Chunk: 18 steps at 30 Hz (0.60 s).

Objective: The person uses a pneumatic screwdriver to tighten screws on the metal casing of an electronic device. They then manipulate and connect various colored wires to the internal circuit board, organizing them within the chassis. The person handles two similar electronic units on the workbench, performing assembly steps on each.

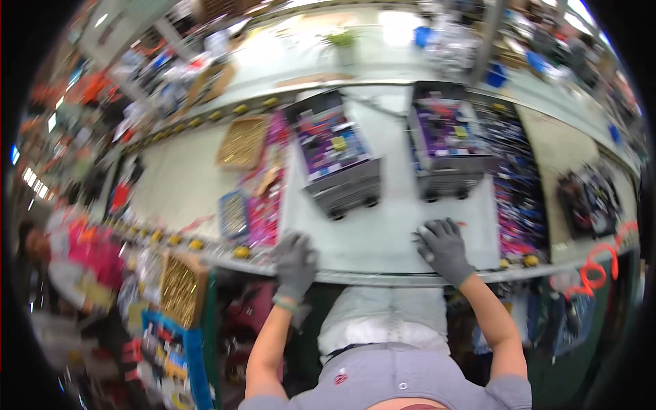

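Observation:
My left hand [295,265], in a grey glove, is at the near edge of the white worktable [355,256], beside a strip of pink packets [265,222]. It is blurred, but its fingers point forward, loosely bent, and I see nothing in them. On the right, my right hand [445,251], gloved alike, lies over the tabletop with fingers bent and slightly apart, holding nothing visible. Beyond the hands stand two dark cases on stacks: a left case [335,143] and a right case [444,130]. Both have purple insides filled with small mixed items.
Left of the cases are a tray of brass-coloured pieces [242,142] and a blue tray of small metal parts [234,214]. Many dark and blue packets [514,164] lie at the right. A coiled orange hose [593,273] hangs there. Another person [82,253] is at the far left.

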Each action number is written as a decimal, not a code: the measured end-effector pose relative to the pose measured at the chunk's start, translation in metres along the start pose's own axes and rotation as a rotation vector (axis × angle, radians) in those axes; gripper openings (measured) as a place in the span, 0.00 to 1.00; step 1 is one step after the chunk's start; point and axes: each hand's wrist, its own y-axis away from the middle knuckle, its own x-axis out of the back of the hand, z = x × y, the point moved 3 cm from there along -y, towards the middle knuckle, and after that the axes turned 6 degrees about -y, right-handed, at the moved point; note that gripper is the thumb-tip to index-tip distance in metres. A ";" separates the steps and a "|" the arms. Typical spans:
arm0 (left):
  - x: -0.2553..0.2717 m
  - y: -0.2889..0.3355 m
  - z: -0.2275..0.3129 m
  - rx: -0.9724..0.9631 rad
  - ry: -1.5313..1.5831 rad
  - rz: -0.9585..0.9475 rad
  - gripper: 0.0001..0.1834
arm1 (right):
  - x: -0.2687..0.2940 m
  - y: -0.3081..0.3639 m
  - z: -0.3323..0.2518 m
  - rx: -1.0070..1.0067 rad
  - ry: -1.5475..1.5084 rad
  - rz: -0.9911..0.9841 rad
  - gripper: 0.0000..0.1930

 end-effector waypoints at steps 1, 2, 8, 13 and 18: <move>-0.003 0.001 -0.002 -0.003 -0.053 0.082 0.19 | 0.010 0.001 0.016 -0.192 -0.032 0.013 0.20; 0.002 -0.005 0.004 0.034 -0.034 0.129 0.17 | 0.018 0.008 0.036 -0.268 0.066 0.108 0.21; 0.016 -0.011 0.017 0.061 -0.090 0.120 0.13 | 0.033 0.013 0.120 -0.828 0.351 0.090 0.29; 0.014 -0.008 0.018 0.003 -0.099 0.145 0.13 | 0.032 -0.003 0.143 -1.238 0.076 -0.063 0.40; 0.008 -0.004 0.026 0.045 -0.092 0.123 0.14 | -0.002 -0.003 0.120 -1.238 0.095 -0.199 0.56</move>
